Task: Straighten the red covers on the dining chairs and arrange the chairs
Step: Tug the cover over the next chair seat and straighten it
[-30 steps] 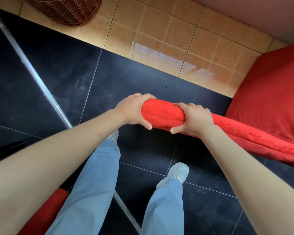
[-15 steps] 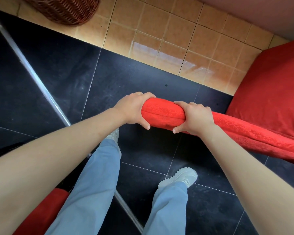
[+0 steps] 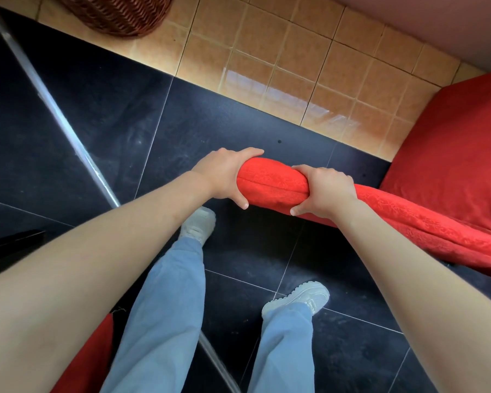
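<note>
- While both hands curl around it, one red-covered chair back (image 3: 272, 185) sits at centre, left hand (image 3: 224, 177) beside right hand (image 3: 326, 191).
- Its long axis runs from 9 toward 4 o'clock.
- Two shoes (image 3: 196, 225) stand on dark floor (image 3: 97, 123).

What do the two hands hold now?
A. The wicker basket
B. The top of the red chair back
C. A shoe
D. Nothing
B: the left hand and the right hand both grip the top of the red chair back, side by side.
</note>
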`<state>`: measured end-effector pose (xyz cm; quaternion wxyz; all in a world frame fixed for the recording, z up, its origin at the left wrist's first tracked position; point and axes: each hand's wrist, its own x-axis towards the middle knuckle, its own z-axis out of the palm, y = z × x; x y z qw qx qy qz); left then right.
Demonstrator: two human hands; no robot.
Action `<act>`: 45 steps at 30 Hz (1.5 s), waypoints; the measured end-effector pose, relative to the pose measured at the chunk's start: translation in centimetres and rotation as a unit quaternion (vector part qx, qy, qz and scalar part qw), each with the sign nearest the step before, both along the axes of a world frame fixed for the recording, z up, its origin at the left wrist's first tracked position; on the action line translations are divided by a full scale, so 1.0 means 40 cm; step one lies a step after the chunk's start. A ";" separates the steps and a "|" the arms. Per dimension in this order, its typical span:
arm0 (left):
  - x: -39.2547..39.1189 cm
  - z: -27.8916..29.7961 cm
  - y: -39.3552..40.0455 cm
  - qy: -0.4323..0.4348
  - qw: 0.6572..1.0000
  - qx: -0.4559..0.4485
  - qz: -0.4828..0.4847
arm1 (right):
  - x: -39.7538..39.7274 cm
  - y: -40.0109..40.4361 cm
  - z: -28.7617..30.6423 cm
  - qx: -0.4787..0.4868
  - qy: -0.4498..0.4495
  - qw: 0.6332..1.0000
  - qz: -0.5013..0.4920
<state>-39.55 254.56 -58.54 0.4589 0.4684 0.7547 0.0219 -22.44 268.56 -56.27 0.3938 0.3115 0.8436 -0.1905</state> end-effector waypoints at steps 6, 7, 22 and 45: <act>-0.006 -0.011 0.001 -0.004 1.000 0.013 0.001 | 0.008 0.003 -0.005 0.006 0.017 1.000 -0.003; -0.007 -0.007 0.002 -0.004 1.000 0.013 -0.002 | 0.009 0.003 -0.005 0.009 0.017 1.000 -0.004; -0.002 -0.008 -0.001 -0.027 0.999 0.019 0.009 | 0.006 0.002 -0.005 0.014 0.006 1.000 0.011; 0.026 0.121 0.061 0.046 0.988 0.096 -0.114 | 0.061 0.051 0.115 0.039 0.074 0.994 0.073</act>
